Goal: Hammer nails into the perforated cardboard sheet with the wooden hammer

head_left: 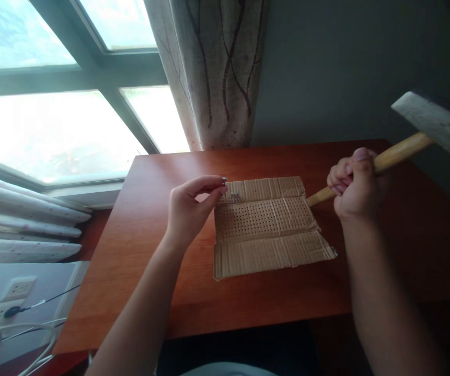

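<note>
A sheet of brown cardboard (272, 253) with rows of small holes lies on the table, its folded strips running across it. At its upper left corner my left hand (193, 206) pinches a small metal nail (223, 180) between thumb and forefinger; the fingers partly hide it. Several silver nails (234, 197) stand close together in the cardboard beside those fingertips. My right hand (356, 183) is wrapped around the wooden handle of a hammer (403, 152), raised to the right of the cardboard. The hammer's head is up at the right edge of the view, partly cut off.
The reddish-brown wooden table (138, 224) stands against the wall, by a bright window (52, 130). A patterned curtain (225, 73) hangs behind it. At the lower left are a wall socket (11, 300) with a black plug and white cables (32, 329).
</note>
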Demonstrator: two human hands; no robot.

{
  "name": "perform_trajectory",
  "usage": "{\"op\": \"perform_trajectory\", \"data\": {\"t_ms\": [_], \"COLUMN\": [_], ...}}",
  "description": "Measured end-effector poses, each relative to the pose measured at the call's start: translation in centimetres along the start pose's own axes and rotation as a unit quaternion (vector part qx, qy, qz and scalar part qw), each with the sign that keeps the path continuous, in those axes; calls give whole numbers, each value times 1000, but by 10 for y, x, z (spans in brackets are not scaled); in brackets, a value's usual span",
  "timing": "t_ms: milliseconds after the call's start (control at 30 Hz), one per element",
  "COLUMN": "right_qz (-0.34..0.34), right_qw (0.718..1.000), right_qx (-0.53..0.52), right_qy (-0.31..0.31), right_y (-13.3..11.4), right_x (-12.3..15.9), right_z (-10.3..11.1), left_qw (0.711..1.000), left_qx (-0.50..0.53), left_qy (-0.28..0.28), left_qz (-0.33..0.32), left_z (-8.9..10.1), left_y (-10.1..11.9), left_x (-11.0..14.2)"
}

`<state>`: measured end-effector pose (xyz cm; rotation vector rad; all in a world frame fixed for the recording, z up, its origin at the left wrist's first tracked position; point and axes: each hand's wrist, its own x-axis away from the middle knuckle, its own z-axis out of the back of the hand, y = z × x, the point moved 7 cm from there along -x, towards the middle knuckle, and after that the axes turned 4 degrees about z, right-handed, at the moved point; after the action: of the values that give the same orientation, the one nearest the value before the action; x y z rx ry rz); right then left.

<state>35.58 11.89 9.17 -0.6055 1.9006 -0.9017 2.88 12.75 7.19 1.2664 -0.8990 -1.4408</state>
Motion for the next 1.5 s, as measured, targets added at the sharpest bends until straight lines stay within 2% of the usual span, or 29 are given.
{"op": "perform_trajectory", "data": {"t_ms": [100, 267, 667, 867, 1500], "right_qz": [4, 5, 4, -18, -8], "right_qw": [1000, 1000, 1000, 1000, 1000], "right_qx": [6, 12, 26, 13, 16], "right_qy": [-3, -7, -15, 1, 0], "right_y": [-1, -1, 0, -1, -2], "right_x": [1, 1, 3, 3, 3], "right_z": [-1, -2, -5, -5, -4], "left_qw": [1000, 998, 999, 999, 998], "left_qx": [-23, -49, -35, -39, -53], "left_qy": [16, 32, 18, 18, 11], "left_qz": [-11, -26, -14, -7, -11], "left_z": [-6, -5, -9, -9, -10], "left_y": [-8, -12, -20, -23, -23], "left_x": [0, 2, 2, 2, 2]}}
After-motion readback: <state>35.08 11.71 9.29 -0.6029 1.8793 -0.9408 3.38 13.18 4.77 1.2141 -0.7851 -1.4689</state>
